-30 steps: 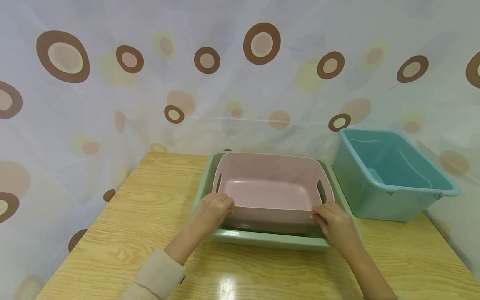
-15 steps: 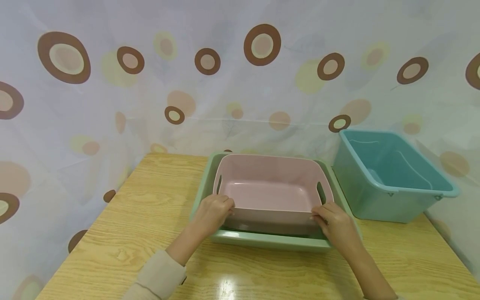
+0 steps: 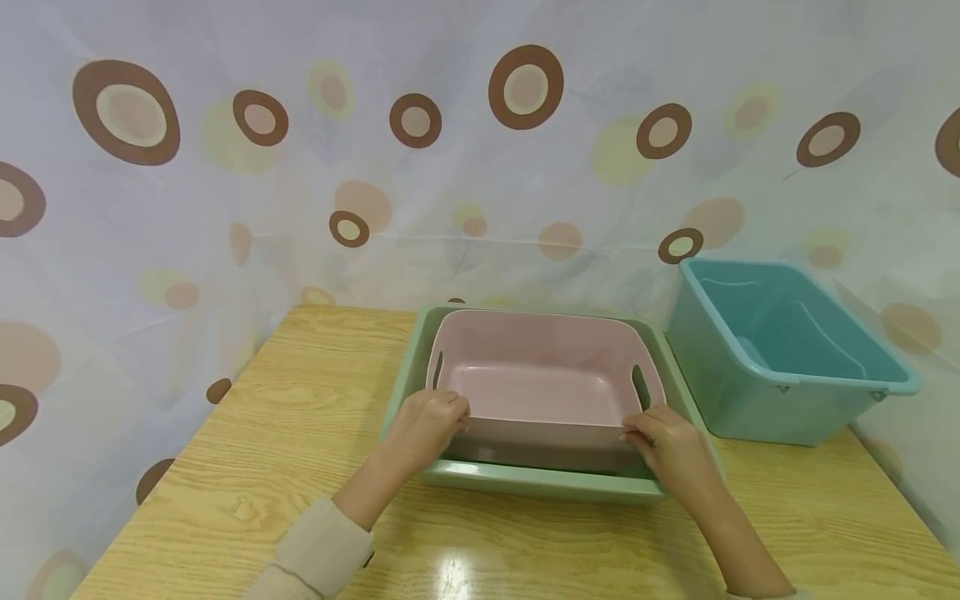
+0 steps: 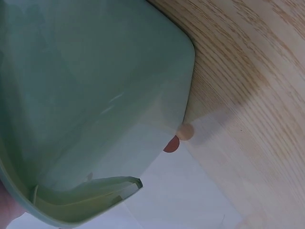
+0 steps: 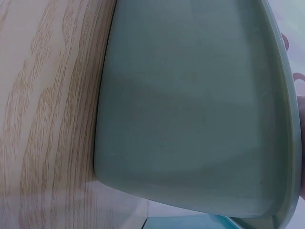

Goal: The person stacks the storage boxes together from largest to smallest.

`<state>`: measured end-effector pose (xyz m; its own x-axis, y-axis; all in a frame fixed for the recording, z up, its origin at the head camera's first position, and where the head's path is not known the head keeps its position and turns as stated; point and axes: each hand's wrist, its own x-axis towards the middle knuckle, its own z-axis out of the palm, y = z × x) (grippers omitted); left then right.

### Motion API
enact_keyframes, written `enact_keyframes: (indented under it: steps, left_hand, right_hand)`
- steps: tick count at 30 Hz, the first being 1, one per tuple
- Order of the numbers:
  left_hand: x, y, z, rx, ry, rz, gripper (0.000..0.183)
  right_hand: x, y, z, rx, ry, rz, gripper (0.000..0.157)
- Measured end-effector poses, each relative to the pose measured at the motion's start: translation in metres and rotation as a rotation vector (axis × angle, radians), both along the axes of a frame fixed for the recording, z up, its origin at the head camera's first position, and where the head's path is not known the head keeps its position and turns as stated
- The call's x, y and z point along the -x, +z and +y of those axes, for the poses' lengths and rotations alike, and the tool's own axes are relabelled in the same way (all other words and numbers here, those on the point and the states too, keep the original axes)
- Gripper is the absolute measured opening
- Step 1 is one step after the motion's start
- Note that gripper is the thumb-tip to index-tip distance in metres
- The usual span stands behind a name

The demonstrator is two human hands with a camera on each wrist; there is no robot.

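Observation:
A pink rectangular bin (image 3: 532, 393) with a slot handle at each short end sits inside a larger green bin (image 3: 525, 481) in the head view. My left hand (image 3: 427, 421) pinches the pink bin's near rim at its left end. Toward the right end of that same rim, my right hand (image 3: 672, 446) pinches it too. Both wrist views are mostly filled by the outer wall of the green bin (image 4: 109, 86), with only a sliver of each hand at the frame edge. My fingertips inside the green bin are partly hidden.
A deep blue bin (image 3: 780, 400) stands on the right, close beside the green one. Everything rests on a wood-grain table (image 3: 300, 392). A white curtain (image 3: 465, 192) with brown and pale circles hangs behind and along both sides.
The near rim of the pink bin sits very slightly lower in view than a second ago. Both hands keep their grip in nearly the same place.

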<state>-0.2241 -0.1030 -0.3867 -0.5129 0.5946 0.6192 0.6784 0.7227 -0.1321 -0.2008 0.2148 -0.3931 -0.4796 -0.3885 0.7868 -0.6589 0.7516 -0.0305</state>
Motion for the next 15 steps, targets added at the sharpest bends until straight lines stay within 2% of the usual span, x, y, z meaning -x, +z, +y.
enact_keyframes:
  steps: [7, 9, 12, 15]
  left_hand:
    - [0.0002, -0.0007, 0.0000, 0.009, 0.015, -0.039, 0.021]
    - [0.0004, -0.0008, 0.0001, 0.012, 0.022, -0.049, 0.020]
    - [0.0008, -0.0002, 0.0006, 0.017, 0.025, -0.072, 0.020]
    - [0.0009, 0.0011, 0.0007, 0.025, 0.028, -0.102, 0.018]
  right_hand:
    - [-0.0002, -0.0007, -0.0006, -0.009, -0.005, -0.018, 0.040]
    - [-0.0001, -0.0010, -0.0002, -0.013, -0.007, -0.025, 0.036]
    - [-0.0005, -0.0001, -0.0003, -0.032, -0.028, -0.044, 0.018]
    - [-0.0007, 0.0023, -0.0006, -0.060, -0.052, -0.080, 0.020]
